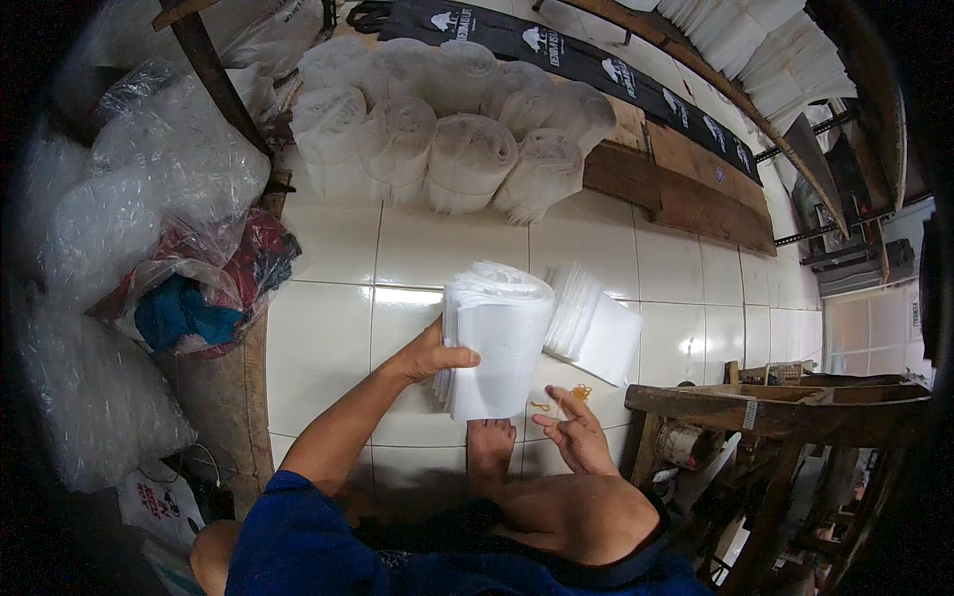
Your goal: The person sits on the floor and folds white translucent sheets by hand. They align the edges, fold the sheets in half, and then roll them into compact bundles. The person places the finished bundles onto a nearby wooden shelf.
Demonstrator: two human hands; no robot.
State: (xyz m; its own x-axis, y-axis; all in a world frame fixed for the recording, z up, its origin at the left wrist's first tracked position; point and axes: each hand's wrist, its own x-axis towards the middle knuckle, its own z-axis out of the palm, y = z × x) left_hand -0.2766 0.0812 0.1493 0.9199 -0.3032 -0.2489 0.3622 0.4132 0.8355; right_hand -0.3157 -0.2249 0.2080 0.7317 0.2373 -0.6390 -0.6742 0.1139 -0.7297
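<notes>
My left hand [434,355] grips a thick stack of white plastic bags [497,338], holding it upright over the white tiled floor [328,328]. My right hand [574,429] hovers low beside the stack with fingers apart, close to small orange rubber bands [579,392] lying on the tiles. A second, flatter pile of white bags [593,323] lies just right of the held stack. My bare foot [490,442] rests on the floor below the stack.
Several rolled bundles of white bags [437,129] lie at the back against wooden boards [686,194]. Clear plastic sacks [139,189] and a bag of coloured cloth [209,288] crowd the left. A wooden frame [775,407] stands at the right.
</notes>
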